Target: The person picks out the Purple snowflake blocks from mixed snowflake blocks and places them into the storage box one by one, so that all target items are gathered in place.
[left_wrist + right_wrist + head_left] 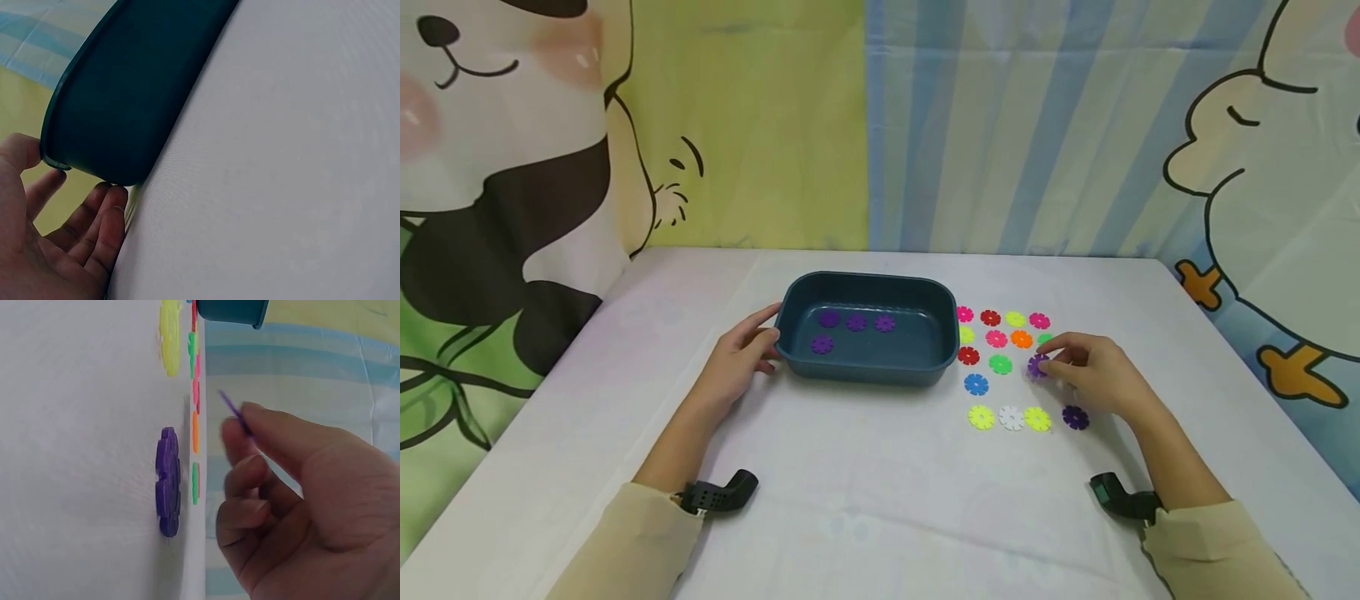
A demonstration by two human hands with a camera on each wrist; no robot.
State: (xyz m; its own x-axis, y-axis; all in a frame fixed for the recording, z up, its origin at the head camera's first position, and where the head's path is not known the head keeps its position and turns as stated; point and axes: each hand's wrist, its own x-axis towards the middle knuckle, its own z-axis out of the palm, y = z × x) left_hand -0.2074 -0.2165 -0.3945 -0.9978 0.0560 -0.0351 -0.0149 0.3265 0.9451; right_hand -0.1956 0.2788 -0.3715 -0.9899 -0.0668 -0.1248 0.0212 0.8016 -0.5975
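Observation:
In the head view my left hand is at the left end of a dark teal plastic basin. Its thumb and fingertips rest against the outside of the end wall, close under the rim. Several purple notched plastic discs lie inside the basin, toward its left. My right hand pinches one purple notched disc between thumb and index finger; the right wrist view shows that disc edge-on, raised off the table. A darker purple disc lies on the table below this hand.
Several loose discs lie right of the basin: a blue one, a white one, an orange one, plus yellow, red, pink and green ones. A white cloth covers the table. A printed curtain hangs behind.

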